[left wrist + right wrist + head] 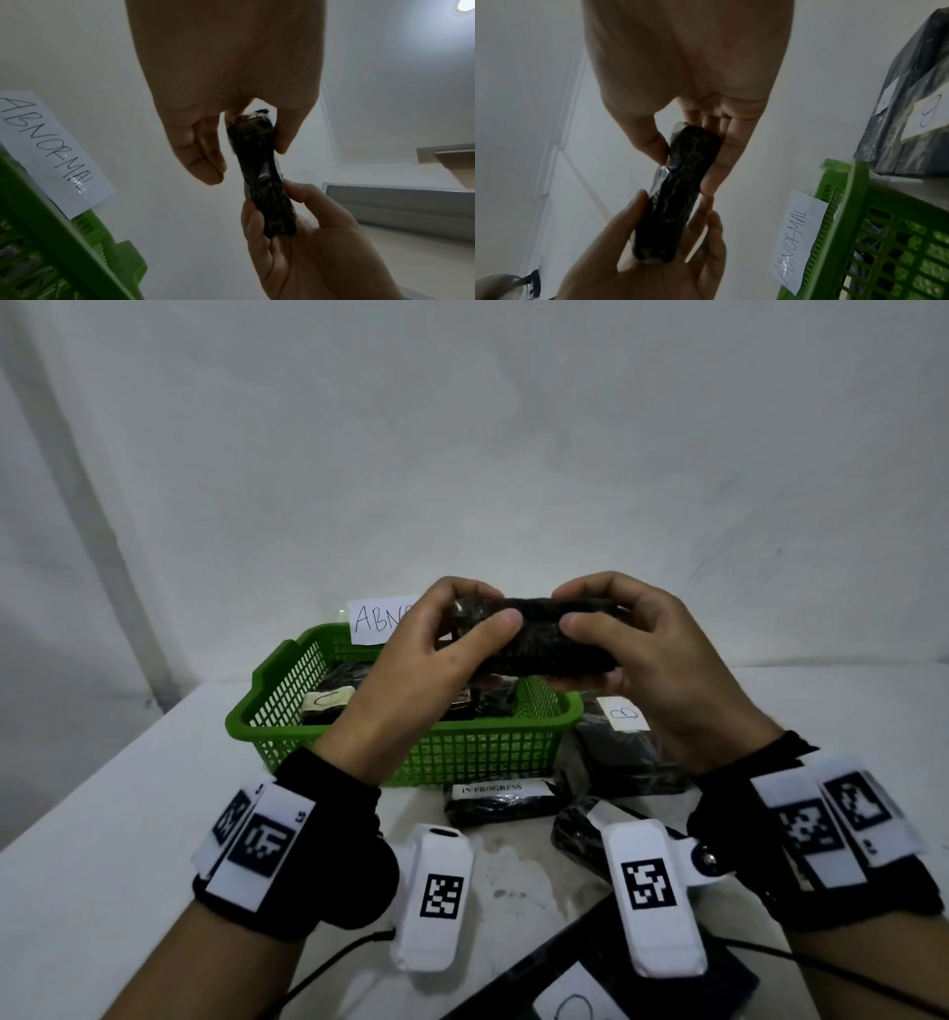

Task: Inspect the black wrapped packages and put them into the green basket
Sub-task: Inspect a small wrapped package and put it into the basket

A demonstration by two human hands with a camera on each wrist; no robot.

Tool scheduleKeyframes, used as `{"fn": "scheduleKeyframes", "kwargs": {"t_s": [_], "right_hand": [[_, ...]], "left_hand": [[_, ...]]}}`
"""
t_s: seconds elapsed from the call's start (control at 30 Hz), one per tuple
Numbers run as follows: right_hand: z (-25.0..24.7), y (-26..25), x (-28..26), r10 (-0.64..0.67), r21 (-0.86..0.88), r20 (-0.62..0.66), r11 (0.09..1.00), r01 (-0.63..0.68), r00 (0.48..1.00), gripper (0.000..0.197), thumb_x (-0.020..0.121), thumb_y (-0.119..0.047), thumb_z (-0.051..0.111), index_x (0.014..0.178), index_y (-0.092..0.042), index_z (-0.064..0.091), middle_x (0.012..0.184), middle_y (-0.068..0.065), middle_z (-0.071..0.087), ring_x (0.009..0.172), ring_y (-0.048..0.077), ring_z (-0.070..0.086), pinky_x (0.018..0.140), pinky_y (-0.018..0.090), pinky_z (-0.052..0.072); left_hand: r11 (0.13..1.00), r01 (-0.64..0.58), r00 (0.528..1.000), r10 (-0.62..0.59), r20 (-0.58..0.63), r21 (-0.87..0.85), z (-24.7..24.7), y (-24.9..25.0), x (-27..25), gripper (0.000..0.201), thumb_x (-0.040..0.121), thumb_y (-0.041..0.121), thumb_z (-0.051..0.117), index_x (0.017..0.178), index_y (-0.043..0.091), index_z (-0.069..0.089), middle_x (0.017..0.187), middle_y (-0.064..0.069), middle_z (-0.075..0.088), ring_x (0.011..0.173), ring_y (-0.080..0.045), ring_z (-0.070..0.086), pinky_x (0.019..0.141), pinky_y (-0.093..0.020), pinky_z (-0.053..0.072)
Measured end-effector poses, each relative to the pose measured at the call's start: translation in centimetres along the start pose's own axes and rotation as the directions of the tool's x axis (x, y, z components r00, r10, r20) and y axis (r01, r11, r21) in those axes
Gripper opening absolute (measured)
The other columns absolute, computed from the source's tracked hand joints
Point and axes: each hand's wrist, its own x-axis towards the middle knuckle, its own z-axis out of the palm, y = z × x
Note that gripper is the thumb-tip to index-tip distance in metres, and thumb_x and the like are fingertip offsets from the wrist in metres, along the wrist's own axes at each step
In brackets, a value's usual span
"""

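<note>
**Package held up for inspection over the basket**

The left hand (pixel 441 634) and right hand (pixel 637 644) each grip one end of a black wrapped package (pixel 539 634), thumbs on the near face and fingers behind, likely so its wrapping can be checked. It hangs above the green basket (pixel 318 711) on the desk (pixel 102 814), long axis roughly level, running left to right. More packages lie in the basket.
</note>
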Motion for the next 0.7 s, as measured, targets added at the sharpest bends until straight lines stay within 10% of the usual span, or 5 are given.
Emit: {"fn": "scheduleKeyframes", "kwargs": {"t_s": [0.23,0.47,0.7], "right_hand": [[0.3,0.5,0.0,-0.123,-0.134,-0.096,0.985,0.110,0.988,0.018,0.085,0.002,0.073,0.094,-0.013,0.068,0.088,0.009,0.074,0.082,0.023,0.076,0.066,0.033,0.061],[-0.3,0.7,0.2,-0.203,-0.235,-0.026,0.953,0.192,0.979,0.023,0.084,-0.002,0.073,0.101,-0.014,0.066,0.099,0.011,0.072,0.095,0.026,0.073,0.078,0.039,0.062],[-1.4,0.4,0.2,0.016,-0.107,0.093,0.994,-0.006,0.996,0.029,0.080,-0.021,0.075,0.108,-0.022,0.069,0.107,-0.001,0.074,0.097,0.022,0.073,0.077,0.033,0.059]], "left_hand": [[0.992,-0.012,1.000,0.013,-0.005,0.129,0.4,-0.3,0.2,0.028,0.092,0.026,0.068,0.110,0.005,0.068,0.091,-0.019,0.074,0.064,-0.015,0.069,0.063,-0.028,0.056],[0.996,0.086,0.994,-0.087,0.065,0.024,0.3,0.2,-0.2,0.028,0.097,0.034,0.058,0.112,0.010,0.061,0.095,-0.003,0.069,0.064,-0.021,0.066,0.052,-0.025,0.052],[0.999,-0.048,0.996,0.049,0.071,-0.016,0.4,-0.3,0.0,0.014,0.090,0.014,0.062,0.104,0.013,0.061,0.105,-0.011,0.067,0.090,-0.019,0.070,0.079,-0.031,0.058]]}}
